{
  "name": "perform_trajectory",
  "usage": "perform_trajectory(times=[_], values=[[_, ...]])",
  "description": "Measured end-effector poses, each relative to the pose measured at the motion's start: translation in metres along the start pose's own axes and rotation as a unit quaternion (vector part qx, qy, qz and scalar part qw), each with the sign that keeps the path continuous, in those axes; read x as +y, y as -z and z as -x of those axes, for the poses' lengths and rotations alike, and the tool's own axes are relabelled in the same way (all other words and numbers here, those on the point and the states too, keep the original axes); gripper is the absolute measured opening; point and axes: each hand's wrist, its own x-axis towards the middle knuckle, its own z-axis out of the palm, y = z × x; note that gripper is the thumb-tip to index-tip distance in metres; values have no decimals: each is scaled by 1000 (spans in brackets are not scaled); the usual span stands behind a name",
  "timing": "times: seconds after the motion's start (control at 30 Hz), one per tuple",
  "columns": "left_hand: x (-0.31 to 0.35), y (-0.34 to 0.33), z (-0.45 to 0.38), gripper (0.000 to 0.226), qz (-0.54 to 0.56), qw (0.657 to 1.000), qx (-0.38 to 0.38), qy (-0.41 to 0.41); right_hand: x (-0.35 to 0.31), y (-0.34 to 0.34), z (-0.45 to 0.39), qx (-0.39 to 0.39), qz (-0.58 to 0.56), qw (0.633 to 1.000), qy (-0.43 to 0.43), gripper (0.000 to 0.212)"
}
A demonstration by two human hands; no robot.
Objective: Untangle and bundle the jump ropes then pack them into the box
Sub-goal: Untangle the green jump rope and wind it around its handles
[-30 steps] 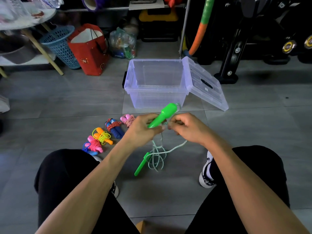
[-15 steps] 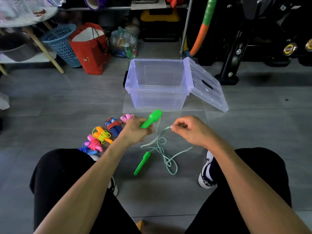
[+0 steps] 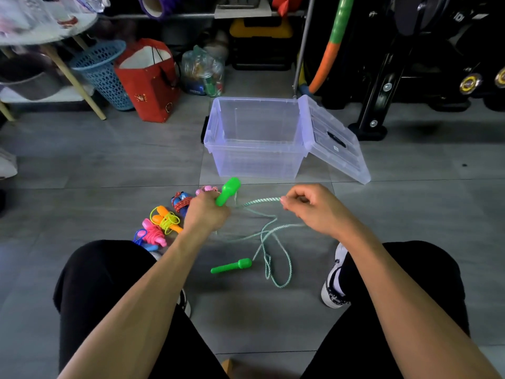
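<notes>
Two hands worked one green rope: left hand (image 3: 208,212) gripped a green handle (image 3: 228,191), right hand (image 3: 314,207) pinched the cord (image 3: 263,200) stretched between them. Rest of cord looped loose on floor (image 3: 82,170) by second handle (image 3: 231,266). Bundled ropes (image 3: 164,220) lay left. Open clear box (image 3: 257,138) sat beyond, lid (image 3: 334,140) leaning beside it; nothing blocked it.

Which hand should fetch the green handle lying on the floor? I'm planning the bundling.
Probably the right hand: it only pinches the cord, easy to release, while the left hand grips the other handle. The floor handle lies between both.
</notes>
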Motion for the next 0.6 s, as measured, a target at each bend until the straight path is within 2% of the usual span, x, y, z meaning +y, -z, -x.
perform_trajectory(times=[0.07, 0.13, 0.17, 0.23, 0.3, 0.4, 0.47, 0.5, 0.53, 0.6], values=[[18, -1, 12, 18, 111, 991, -22, -73, 0, -4, -1, -10, 9, 1000, 7, 25], [37, 3, 29, 25, 231, 960, -94, -129, -1, -10, -5, -19, 13, 1000, 12, 27], [43, 5, 36, 24, 245, 948, -128, -157, -2, -13, -7, -22, 6, 1000, 14, 28], [46, 4, 40, 15, 219, 947, -145, -187, -4, -16, -9, -23, -9, 1000, 16, 28], [39, 2, 31, 9, 180, 966, -94, -164, -6, -14, -8, -24, -3, 1000, 14, 26], [12, 3, 4, 13, 43, 997, -8, -56, -5, -8, -4, -27, 0, 1000, 0, 23], [-7, 3, -5, 22, -39, 999, -3, 17, -3, -4, -3, -23, -7, 1000, -7, 23], [-11, 2, -5, 24, -49, 998, -8, 29, -2, -2, -2, -19, -10, 1000, -8, 24], [-11, 0, -4, 23, -40, 999, -10, 20, -2, -1, -1, -17, -12, 1000, -7, 24], [4, -1, 5, 16, 20, 998, -10, -52, -1, 0, -1, -14, -16, 1000, -8, 23]])
